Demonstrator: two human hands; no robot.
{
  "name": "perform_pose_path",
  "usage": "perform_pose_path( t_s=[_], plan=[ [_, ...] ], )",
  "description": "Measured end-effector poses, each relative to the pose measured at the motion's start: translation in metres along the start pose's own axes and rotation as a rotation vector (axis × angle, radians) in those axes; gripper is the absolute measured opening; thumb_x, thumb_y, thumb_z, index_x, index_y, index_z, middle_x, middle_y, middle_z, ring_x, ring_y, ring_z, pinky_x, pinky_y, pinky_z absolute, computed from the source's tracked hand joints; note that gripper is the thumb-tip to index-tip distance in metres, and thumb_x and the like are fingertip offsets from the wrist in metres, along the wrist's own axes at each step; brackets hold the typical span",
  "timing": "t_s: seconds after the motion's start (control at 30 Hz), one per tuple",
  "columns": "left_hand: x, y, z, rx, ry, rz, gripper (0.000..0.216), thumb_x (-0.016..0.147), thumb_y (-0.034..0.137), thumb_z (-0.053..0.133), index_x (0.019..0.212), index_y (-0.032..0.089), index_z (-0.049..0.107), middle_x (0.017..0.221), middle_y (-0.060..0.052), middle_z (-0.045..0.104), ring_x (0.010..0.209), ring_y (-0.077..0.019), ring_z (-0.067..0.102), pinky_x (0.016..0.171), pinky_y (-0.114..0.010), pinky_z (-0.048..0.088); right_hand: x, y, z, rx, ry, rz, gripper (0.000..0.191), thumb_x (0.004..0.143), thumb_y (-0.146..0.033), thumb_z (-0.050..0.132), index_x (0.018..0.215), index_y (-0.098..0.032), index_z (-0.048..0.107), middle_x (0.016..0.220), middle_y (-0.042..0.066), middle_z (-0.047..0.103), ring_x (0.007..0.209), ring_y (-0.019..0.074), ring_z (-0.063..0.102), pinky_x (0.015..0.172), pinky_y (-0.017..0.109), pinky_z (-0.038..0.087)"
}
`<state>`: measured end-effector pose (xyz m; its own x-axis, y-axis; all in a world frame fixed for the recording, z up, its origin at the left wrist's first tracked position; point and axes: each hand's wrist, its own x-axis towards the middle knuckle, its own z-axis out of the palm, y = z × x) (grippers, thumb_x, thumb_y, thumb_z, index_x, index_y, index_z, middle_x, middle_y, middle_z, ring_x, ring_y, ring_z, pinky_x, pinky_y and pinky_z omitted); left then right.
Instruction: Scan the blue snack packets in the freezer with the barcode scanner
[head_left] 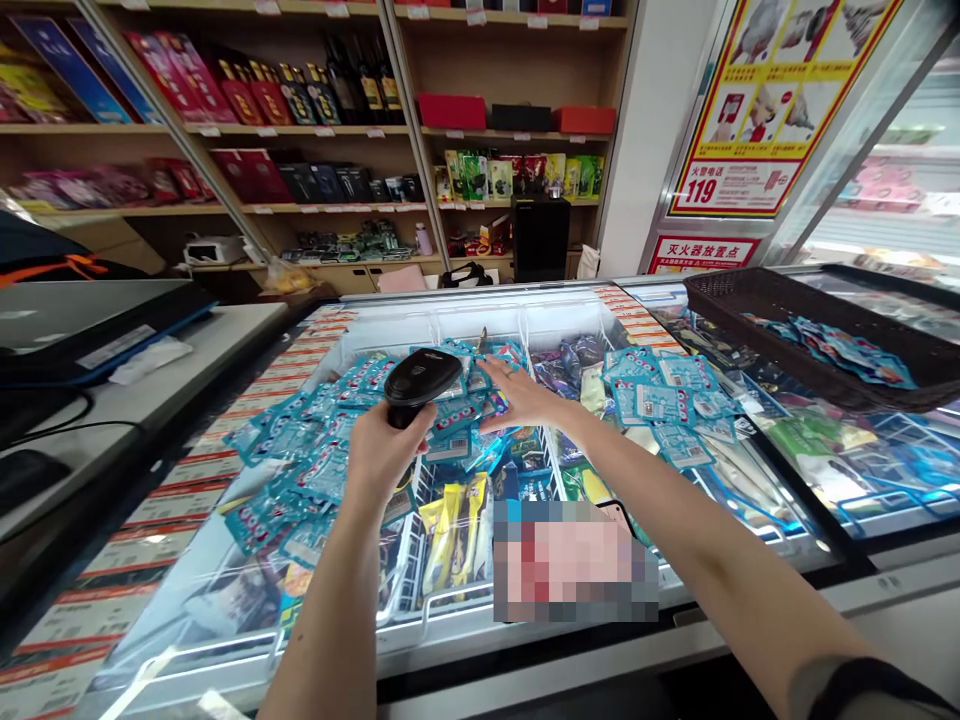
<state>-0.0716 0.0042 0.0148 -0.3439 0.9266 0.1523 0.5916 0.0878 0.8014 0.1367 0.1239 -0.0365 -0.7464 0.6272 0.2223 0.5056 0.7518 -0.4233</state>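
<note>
My left hand (pixel 386 445) is wrapped round the handle of a black barcode scanner (pixel 421 380), whose head points away over a chest freezer (pixel 450 610). My right hand (pixel 517 395) reaches out flat, fingers stretched, and rests on a heap of blue packets (pixel 330 450) lying on the freezer's glass lid. More blue packets (pixel 660 400) lie to the right of that hand.
A dark wicker basket (pixel 757 315) with a few blue packets stands at the right on the freezer. Left is a counter (pixel 187 350) with a dark device. Shelves of boxed goods (pixel 300 120) fill the back wall. A blurred patch covers something on the freezer's near edge.
</note>
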Motion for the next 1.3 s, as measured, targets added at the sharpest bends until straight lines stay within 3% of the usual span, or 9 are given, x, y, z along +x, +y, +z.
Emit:
perform_pose_path(
  t_s=[0.13, 0.3, 0.47, 0.6, 0.8, 0.97, 1.1, 1.2, 1.3],
  plan=[
    [0.000, -0.009, -0.004, -0.112, 0.061, -0.007, 0.036, 0.069, 0.050, 0.059, 0.073, 0.015, 0.063, 0.053, -0.003, 0.061, 0.045, -0.0158, 0.057, 0.043, -0.023, 0.041, 0.014, -0.015, 0.001, -0.027, -0.003, -0.070, 0.119, 0.061, -0.067, 0.063, 0.143, -0.032, -0.016, 0.152, 0.005, -0.014, 0.138, 0.0339, -0.007, 0.108, 0.056, 0.012],
    [-0.001, -0.006, -0.007, -0.158, 0.085, -0.020, 0.034, 0.068, 0.048, 0.059, 0.075, 0.015, 0.064, 0.056, -0.004, 0.063, 0.044, -0.0155, 0.056, 0.043, -0.024, 0.042, 0.031, -0.023, -0.005, -0.172, -0.076, -0.192, 0.110, 0.064, -0.064, 0.064, 0.144, -0.036, -0.005, 0.152, 0.004, -0.013, 0.138, 0.0369, -0.005, 0.105, 0.060, 0.014],
    [-0.004, 0.000, -0.009, -0.162, 0.105, -0.032, 0.033, 0.068, 0.047, 0.058, 0.071, 0.014, 0.063, 0.053, -0.004, 0.062, 0.041, -0.0150, 0.054, 0.041, -0.023, 0.040, 0.047, -0.021, -0.011, -0.336, -0.160, -0.282, 0.092, 0.073, -0.055, 0.062, 0.145, -0.033, 0.009, 0.154, 0.006, 0.003, 0.135, 0.0352, 0.019, 0.101, 0.050, 0.031],
    [-0.002, -0.004, -0.007, -0.149, 0.059, 0.011, 0.035, 0.067, 0.048, 0.059, 0.073, 0.013, 0.063, 0.058, -0.005, 0.065, 0.043, -0.0159, 0.056, 0.042, -0.024, 0.041, 0.047, -0.023, -0.010, -0.484, -0.130, -0.218, 0.071, 0.084, -0.032, 0.055, 0.144, -0.031, 0.016, 0.152, 0.010, 0.012, 0.127, 0.0345, 0.037, 0.089, 0.044, 0.045],
    [-0.003, -0.006, -0.003, -0.042, -0.042, 0.034, 0.040, 0.068, 0.052, 0.058, 0.077, 0.013, 0.065, 0.049, -0.003, 0.061, 0.045, -0.0187, 0.059, 0.042, -0.024, 0.040, 0.008, -0.012, -0.007, -0.485, -0.051, -0.145, 0.072, 0.086, -0.006, 0.041, 0.143, -0.039, 0.014, 0.152, 0.004, 0.012, 0.131, 0.0338, 0.031, 0.091, 0.047, 0.044],
    [-0.008, 0.006, 0.005, 0.065, -0.103, 0.072, 0.042, 0.070, 0.054, 0.057, 0.082, 0.015, 0.065, 0.048, -0.003, 0.062, 0.047, -0.0205, 0.061, 0.043, -0.024, 0.039, -0.040, -0.006, -0.017, -0.334, 0.025, -0.036, 0.086, 0.076, -0.021, 0.064, 0.143, -0.040, 0.014, 0.153, 0.000, 0.004, 0.135, 0.0390, 0.018, 0.099, 0.055, 0.035],
    [-0.013, 0.018, 0.013, 0.137, -0.155, 0.097, 0.041, 0.070, 0.054, 0.057, 0.081, 0.015, 0.064, 0.049, -0.003, 0.063, 0.047, -0.0215, 0.061, 0.043, -0.025, 0.039, -0.060, -0.011, -0.035, -0.159, -0.063, 0.045, 0.094, 0.069, -0.031, 0.069, 0.144, -0.039, 0.013, 0.153, -0.003, 0.002, 0.137, 0.0364, 0.011, 0.106, 0.055, 0.026],
    [-0.013, 0.027, 0.016, 0.145, -0.205, 0.094, 0.041, 0.070, 0.055, 0.057, 0.082, 0.016, 0.063, 0.048, -0.002, 0.062, 0.046, -0.0212, 0.061, 0.043, -0.025, 0.039, -0.073, -0.009, -0.051, -0.033, -0.106, 0.066, 0.074, 0.079, -0.029, 0.057, 0.142, -0.039, 0.021, 0.153, -0.004, 0.009, 0.138, 0.0308, 0.015, 0.106, 0.052, 0.026],
    [-0.011, 0.038, 0.020, 0.153, -0.280, 0.131, 0.039, 0.070, 0.054, 0.057, 0.077, 0.016, 0.062, 0.049, -0.002, 0.062, 0.046, -0.0204, 0.061, 0.042, -0.025, 0.039, -0.089, -0.003, -0.058, 0.021, -0.038, 0.122, 0.046, 0.089, -0.030, 0.043, 0.134, -0.034, 0.041, 0.148, -0.002, 0.027, 0.131, 0.0266, 0.033, 0.102, 0.049, 0.033]
  ],
)
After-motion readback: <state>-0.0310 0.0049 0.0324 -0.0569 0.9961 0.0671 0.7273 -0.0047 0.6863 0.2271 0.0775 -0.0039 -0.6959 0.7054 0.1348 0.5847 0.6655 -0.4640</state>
